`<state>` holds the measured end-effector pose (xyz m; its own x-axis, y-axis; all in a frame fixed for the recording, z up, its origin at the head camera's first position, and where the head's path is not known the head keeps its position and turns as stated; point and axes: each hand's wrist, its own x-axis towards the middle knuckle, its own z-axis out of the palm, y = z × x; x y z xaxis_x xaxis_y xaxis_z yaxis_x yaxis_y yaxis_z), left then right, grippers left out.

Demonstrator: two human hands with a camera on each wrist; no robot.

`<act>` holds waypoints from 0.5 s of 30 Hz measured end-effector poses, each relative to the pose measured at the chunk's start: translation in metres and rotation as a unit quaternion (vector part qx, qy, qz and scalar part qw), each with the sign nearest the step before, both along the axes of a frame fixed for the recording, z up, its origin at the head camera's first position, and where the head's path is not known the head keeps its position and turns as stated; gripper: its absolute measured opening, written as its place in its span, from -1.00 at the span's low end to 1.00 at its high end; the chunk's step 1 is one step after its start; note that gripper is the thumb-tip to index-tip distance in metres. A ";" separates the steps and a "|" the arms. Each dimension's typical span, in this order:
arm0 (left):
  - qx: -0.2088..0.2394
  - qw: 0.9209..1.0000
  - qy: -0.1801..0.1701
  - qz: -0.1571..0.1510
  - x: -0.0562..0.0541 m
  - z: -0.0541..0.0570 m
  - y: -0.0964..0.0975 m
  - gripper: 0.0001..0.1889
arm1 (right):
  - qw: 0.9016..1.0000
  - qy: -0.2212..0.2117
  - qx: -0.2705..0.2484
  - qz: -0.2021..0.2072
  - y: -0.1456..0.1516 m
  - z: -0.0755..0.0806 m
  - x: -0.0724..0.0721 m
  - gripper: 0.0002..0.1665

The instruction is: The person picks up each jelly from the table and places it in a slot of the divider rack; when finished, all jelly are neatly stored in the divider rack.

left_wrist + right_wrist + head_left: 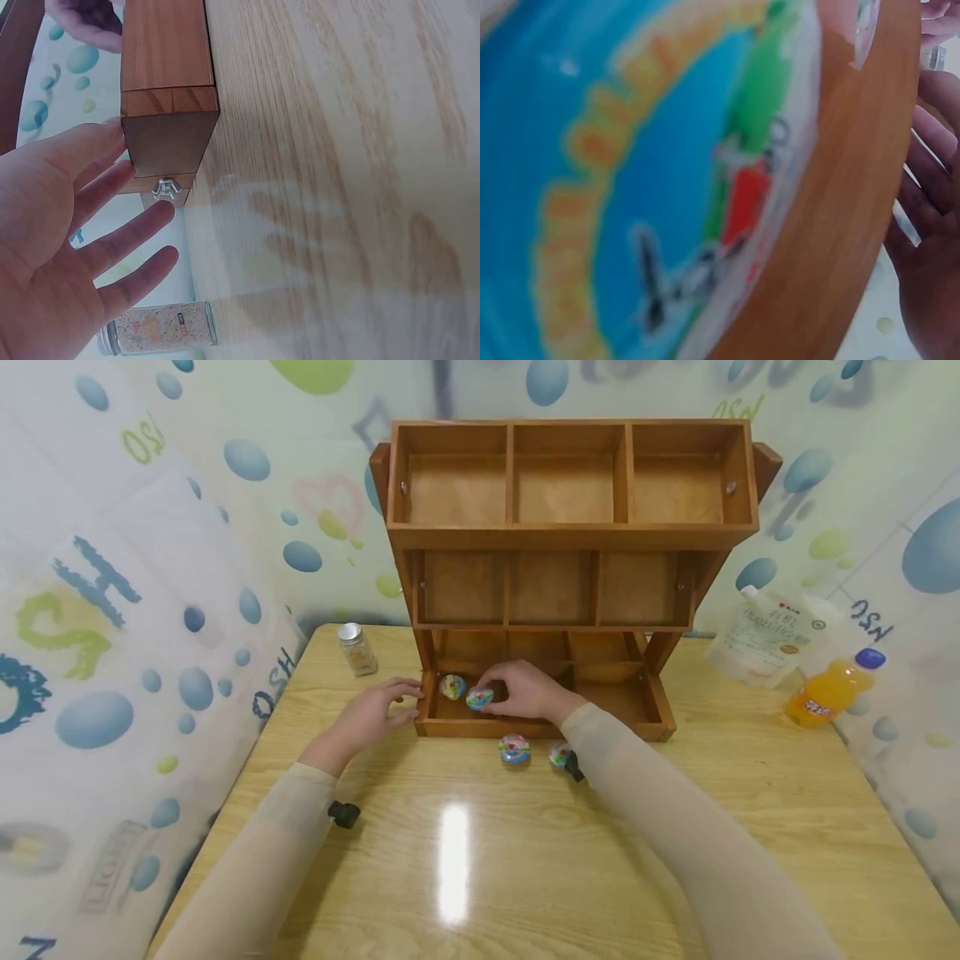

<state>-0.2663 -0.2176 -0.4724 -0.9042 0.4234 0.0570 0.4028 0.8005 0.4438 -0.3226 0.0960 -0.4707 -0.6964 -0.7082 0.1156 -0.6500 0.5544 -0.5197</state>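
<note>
My right hand [528,689] pinches a small round cup with a colourful printed lid [478,698] between thumb and fingers, over the left compartment of the wooden rack's bottom tray [480,727]. A similar cup [452,687] sits inside that compartment, just left of the held one. My left hand [367,718] rests its fingertips at the tray's left end; in the left wrist view its fingers [139,229] are spread loosely beside the wooden end. Two more such cups, one [514,749] below the tray and one [558,755] partly behind my right wrist, are on the table.
The rack's upper tiers [570,537] rise above my hands, each divided into three compartments. A silver-capped jar [357,650] stands to the left. At the right are a white pouch [772,635] and an orange drink bottle [828,693]. A blurred blue lid [652,180] fills much of the right wrist view.
</note>
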 end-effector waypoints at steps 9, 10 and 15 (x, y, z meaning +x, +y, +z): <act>-0.002 1.000 0.004 -0.002 0.000 0.000 0.000 -0.62 | 0.998 0.041 0.051 0.009 -0.006 -0.001 -0.005 -0.65; -0.002 1.000 0.003 -0.001 0.000 0.000 0.000 -0.62 | 0.998 0.038 0.055 0.007 -0.006 -0.001 -0.005 -0.65; -0.001 1.000 -0.003 0.001 0.001 0.000 0.000 -0.62 | 0.998 0.016 0.066 -0.007 -0.005 -0.003 -0.006 -0.66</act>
